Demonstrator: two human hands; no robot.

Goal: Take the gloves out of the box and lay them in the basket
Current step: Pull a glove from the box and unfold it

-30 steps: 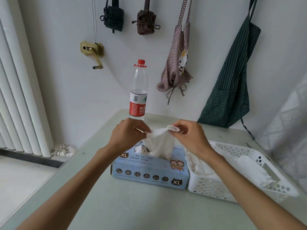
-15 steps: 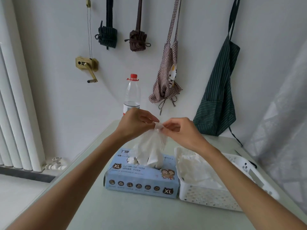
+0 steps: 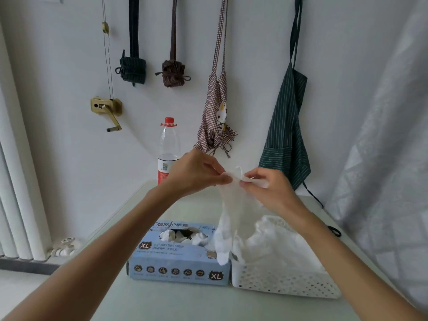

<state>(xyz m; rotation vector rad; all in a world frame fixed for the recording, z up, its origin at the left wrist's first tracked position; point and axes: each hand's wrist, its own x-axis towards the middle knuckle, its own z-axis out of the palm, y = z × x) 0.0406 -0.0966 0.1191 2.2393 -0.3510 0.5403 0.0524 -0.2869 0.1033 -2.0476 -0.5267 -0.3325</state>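
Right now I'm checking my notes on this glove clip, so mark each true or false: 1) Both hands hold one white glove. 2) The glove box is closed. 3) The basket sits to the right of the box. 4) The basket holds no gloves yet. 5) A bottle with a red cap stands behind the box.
1) True: the left hand and right hand pinch the white glove at its top edge.
2) False: the glove box has an open top slot showing gloves.
3) True: the basket sits directly to its right.
4) False: white gloves already lie in it.
5) True: the bottle stands by the wall.
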